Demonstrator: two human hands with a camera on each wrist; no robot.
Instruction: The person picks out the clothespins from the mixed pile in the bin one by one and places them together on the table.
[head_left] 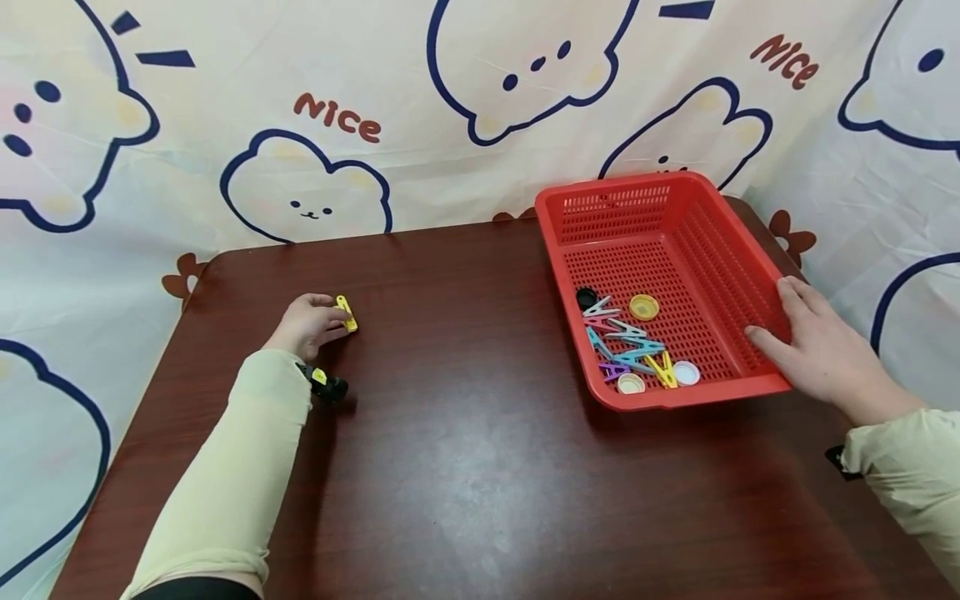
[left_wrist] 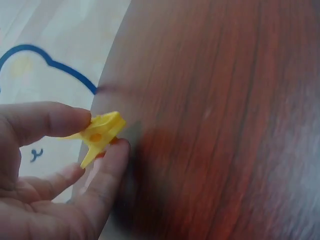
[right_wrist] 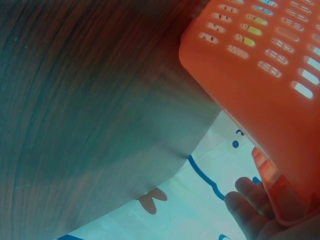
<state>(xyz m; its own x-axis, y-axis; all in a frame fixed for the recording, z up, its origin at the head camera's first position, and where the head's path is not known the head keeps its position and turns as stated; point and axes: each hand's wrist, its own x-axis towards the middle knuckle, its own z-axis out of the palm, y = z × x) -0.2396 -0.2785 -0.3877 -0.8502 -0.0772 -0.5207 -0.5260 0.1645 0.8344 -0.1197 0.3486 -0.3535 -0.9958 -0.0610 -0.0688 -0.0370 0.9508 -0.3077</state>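
Note:
My left hand (head_left: pixel 306 325) holds a yellow clothespin (head_left: pixel 348 315) above the left part of the table. In the left wrist view, thumb and fingers pinch this clothespin (left_wrist: pixel 102 132). My right hand (head_left: pixel 828 350) grips the right side of a red plastic basket (head_left: pixel 738 242), thumb over the rim and fingers outside. Inside the basket, several clothespins (head_left: pixel 639 346) in blue, white, pink, purple and yellow are gathered toward the near left corner. Among them lie a yellow cap (head_left: pixel 644 307), a white cap (head_left: pixel 686 372), a cream cap (head_left: pixel 631 383) and a black cap (head_left: pixel 587 298).
The dark brown wooden table (head_left: pixel 450 467) is bordered at the back and sides by a pale cloth (head_left: pixel 465 183) printed with cartoon outlines. The basket stands at the table's right. A dark wrist device (head_left: pixel 326 385) sits on my left wrist.

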